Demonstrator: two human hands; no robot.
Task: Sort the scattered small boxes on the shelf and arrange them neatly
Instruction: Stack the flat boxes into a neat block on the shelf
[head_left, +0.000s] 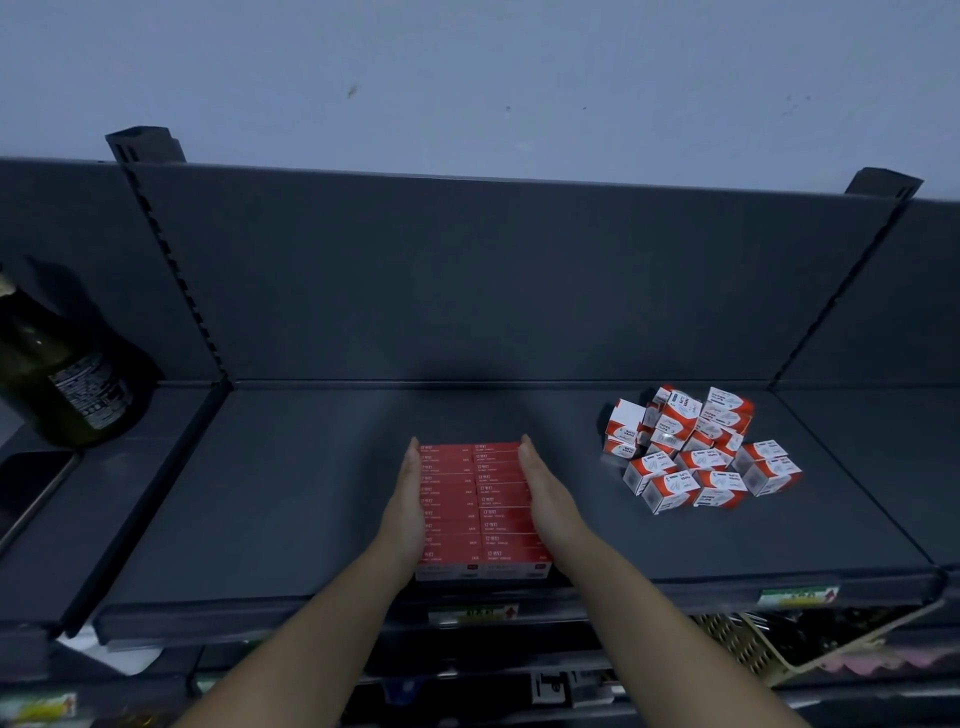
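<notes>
Red boxes (475, 506) between flat left grip (409, 506) and right grip (543, 499)

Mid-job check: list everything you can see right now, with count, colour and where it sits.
flat red cardboard boxes: roughly twenty, red, a tidy two-column block at the shelf's front centre
red-and-white small cardboard boxes: exact count unclear, well over a dozen, a loose heap on the shelf's right
dark grey metal shelf: one, dark grey, carries both groups of boxes
dark green glass bottle: one, dark green, on the neighbouring shelf at far left
shelf-edge labels: two, greenish with red marks, on the front rail
beige perforated plastic basket: one, beige, below the shelf at right
left hand: flat against the block's left side
right hand: flat against the block's right side
</notes>
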